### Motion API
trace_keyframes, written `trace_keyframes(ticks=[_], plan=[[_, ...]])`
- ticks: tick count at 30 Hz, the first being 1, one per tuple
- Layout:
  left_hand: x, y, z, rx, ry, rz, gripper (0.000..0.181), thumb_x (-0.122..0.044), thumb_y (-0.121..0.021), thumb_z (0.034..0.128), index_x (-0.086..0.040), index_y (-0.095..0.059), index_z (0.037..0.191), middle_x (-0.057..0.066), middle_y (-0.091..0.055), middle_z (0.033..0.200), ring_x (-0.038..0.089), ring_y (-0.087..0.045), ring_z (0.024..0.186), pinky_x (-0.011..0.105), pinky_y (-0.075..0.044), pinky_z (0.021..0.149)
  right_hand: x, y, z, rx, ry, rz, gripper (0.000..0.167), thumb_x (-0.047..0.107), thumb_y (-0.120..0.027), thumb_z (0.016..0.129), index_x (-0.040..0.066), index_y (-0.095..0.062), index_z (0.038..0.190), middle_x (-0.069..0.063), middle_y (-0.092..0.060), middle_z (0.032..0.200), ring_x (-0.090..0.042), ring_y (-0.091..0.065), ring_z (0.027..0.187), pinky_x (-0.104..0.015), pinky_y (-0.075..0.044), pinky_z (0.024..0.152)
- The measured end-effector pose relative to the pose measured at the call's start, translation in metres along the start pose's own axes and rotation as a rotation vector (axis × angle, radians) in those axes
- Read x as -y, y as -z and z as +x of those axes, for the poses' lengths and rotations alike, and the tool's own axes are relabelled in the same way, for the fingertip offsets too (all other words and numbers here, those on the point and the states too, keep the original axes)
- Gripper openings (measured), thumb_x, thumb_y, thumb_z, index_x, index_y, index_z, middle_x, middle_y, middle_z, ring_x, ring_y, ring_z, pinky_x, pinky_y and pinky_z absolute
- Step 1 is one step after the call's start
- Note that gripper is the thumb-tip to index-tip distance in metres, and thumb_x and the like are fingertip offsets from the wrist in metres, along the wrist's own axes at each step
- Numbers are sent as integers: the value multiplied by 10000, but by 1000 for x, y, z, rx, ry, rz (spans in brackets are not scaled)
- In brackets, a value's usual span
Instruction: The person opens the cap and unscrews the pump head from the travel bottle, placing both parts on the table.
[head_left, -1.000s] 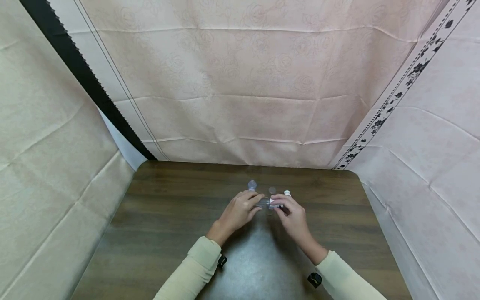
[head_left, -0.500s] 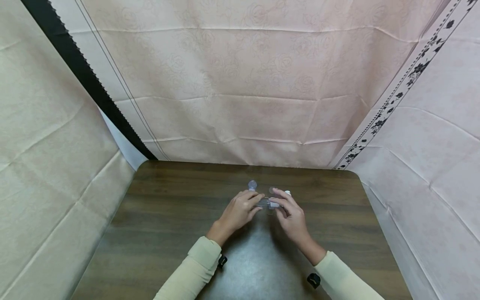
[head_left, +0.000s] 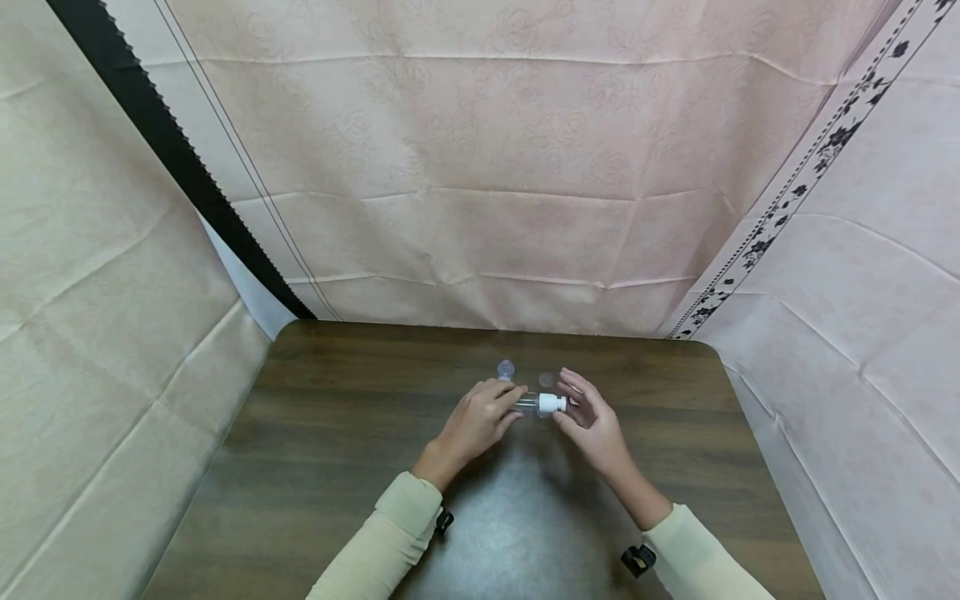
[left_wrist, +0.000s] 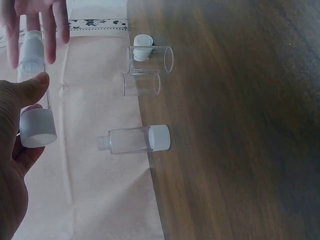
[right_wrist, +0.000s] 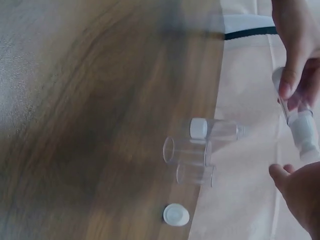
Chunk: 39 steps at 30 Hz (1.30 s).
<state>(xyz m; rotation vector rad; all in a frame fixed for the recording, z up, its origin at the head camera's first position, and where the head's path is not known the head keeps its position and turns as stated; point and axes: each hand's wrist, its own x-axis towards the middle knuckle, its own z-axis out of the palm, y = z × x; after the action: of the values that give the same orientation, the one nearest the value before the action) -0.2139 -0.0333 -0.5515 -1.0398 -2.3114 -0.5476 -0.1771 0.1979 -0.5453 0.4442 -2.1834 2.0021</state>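
Note:
My left hand (head_left: pixel 480 421) grips a clear bottle by its body, with the thumb across it in the left wrist view. One end of this bottle has a wide white base (left_wrist: pixel 38 128); a white pump top (head_left: pixel 552 403) sits at the other, pointing toward my right hand (head_left: pixel 596 425). The right hand's fingers are spread around the pump end, and its thumb stands apart from the top in the right wrist view. A second clear bottle (left_wrist: pixel 130 140) with a white base stands on the table, its threaded neck uncovered.
Two clear cylindrical covers (left_wrist: pixel 151 59) stand side by side on the wooden table (head_left: pixel 337 467). Near them is a small white top (right_wrist: pixel 176 215). Pale cloth (head_left: pixel 480 167) hangs behind the far table edge and at both sides.
My right hand has let go of the bottle's white pump top, spread its fingers and drawn slightly to the right. The left hand still holds the bottle in the same place.

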Motion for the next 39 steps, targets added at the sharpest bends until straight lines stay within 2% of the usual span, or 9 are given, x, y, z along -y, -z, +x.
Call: trace_keyframes(ticks=[3, 6, 9, 13, 16, 19, 21, 30, 39], plan=[[0, 0, 0, -3, 0, -3, 420, -187, -863, 854, -82, -738, 1241, 54, -737, 1142, 192, -699, 1031, 341, -583, 885, 0, 5, 2, 4, -93, 5, 606, -83, -698, 922, -82, -458, 1479, -225, -471, 1533, -453, -502, 1374, -185, -503, 1009], [0, 0, 1, 0, 2, -1, 422, -174, -868, 847, -82, -740, 1239, 56, -737, 1139, 196, -701, 1027, 344, -586, 880, 0, 9, 4, 18, -168, -6, 569, -14, -697, 954, -70, -470, 1473, -257, -486, 1516, -498, -496, 1363, -174, -519, 975], [0, 0, 1, 7, 1, 10, 412, -180, -860, 858, -92, -740, 1242, 51, -736, 1138, 193, -701, 1027, 341, -587, 879, 0, 12, 6, 41, -264, 45, 545, 36, -682, 981, -53, -471, 1475, -285, -456, 1530, -409, -554, 1325, -200, -539, 962], [1, 0, 1, 15, -10, 26, 395, -195, -841, 880, -90, -736, 1246, 50, -735, 1139, 190, -698, 1031, 336, -583, 886, -1, 16, 9, 86, -407, 178, 558, 101, -627, 1033, -77, -399, 1511, -288, -369, 1572, -215, -627, 1225, -325, -547, 1010], [1, -1, 1, 26, -17, 36, 389, -203, -827, 896, -89, -730, 1255, 49, -733, 1143, 187, -697, 1037, 331, -581, 891, -2, 19, 11, 124, -503, 256, 586, 182, -588, 1066, -81, -357, 1535, -279, -376, 1550, -238, -652, 1214, -400, -536, 1035], [0, -1, 2, 34, -17, 45, 383, -205, -820, 904, -95, -730, 1259, 44, -734, 1145, 180, -699, 1040, 323, -582, 894, 0, 21, 14, 161, -581, 314, 614, 253, -566, 1080, -71, -342, 1551, -253, -450, 1476, -322, -632, 1257, -421, -534, 1040], [0, -1, 1, 36, -18, 48, 376, -202, -821, 904, -92, -735, 1254, 44, -735, 1142, 175, -699, 1038, 319, -582, 892, 1, 21, 16, 176, -621, 342, 627, 286, -560, 1082, -66, -345, 1553, -195, -494, 1427, -315, -635, 1250, -402, -546, 1025], [0, -3, 1, 41, -29, 34, 374, -151, -844, 873, -62, -748, 1224, 51, -740, 1130, 174, -696, 1020, 314, -582, 884, 5, 22, 23, 204, -702, 445, 586, 258, -539, 1091, -122, -379, 1506, -143, -565, 1309, -227, -718, 1085, -338, -575, 967], [-2, -2, 1, 80, -27, 58, 357, -174, -807, 915, -76, -737, 1250, 50, -748, 1154, 173, -704, 1056, 316, -574, 946, 6, 23, 28, 222, -716, 527, 269, 173, -524, 1095, -7, -634, 1261, -109, -659, 1188, -220, -741, 1048, -304, -578, 947]])
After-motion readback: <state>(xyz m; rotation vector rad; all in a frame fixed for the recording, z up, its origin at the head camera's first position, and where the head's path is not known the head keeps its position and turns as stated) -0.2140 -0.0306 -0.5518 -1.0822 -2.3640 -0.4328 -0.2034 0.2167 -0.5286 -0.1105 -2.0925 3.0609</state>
